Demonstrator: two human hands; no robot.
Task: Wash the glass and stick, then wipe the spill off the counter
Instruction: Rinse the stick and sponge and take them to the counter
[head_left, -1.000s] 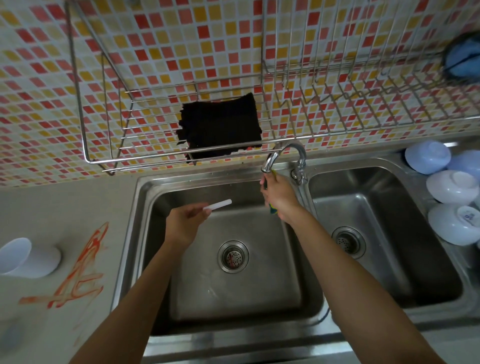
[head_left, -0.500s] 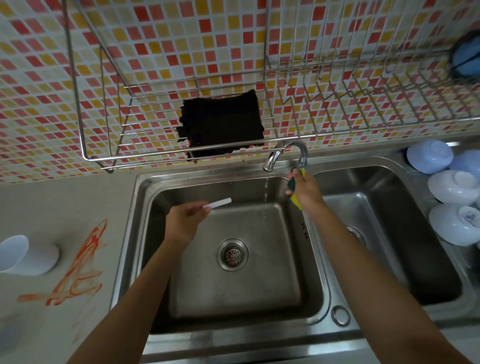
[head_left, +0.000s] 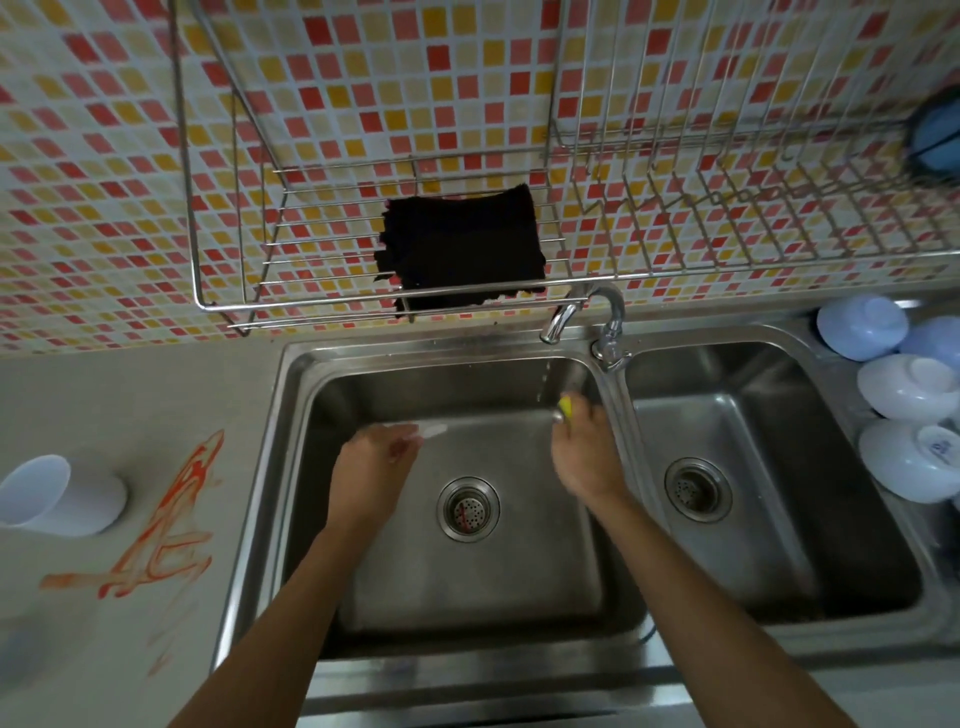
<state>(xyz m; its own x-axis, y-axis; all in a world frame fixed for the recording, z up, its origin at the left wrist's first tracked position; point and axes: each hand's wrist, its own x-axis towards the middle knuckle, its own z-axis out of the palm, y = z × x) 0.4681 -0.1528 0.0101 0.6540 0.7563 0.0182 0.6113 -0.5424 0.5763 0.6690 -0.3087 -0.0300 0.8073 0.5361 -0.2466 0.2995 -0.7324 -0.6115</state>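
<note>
- The left hand (head_left: 371, 467) hung over the left basin of the stainless-steel double sink (head_left: 291, 467), fingers pinched on a thin white plastic stick (head_left: 431, 430) that pointed right, blurred.
- The right hand (head_left: 584, 452) hovered near the basin's back right corner, fingers curled round a yellow sponge (head_left: 566, 406), just beside a thin stream of water (head_left: 543, 382) falling from the curved chrome tap (head_left: 576, 309).
- A translucent white plastic glass (head_left: 57, 496) lay on its side on the grey table (head_left: 130, 395), well left of the sink, mouth toward the left.
- An orange-red smeared spill (head_left: 161, 530) lay on the table between that glass and the sink.
- A black cloth (head_left: 460, 249) rested on the wire wall rack (head_left: 519, 296) above the tap.
- Pale blue upturned bowls (head_left: 904, 384) sat right of the sink.
</note>
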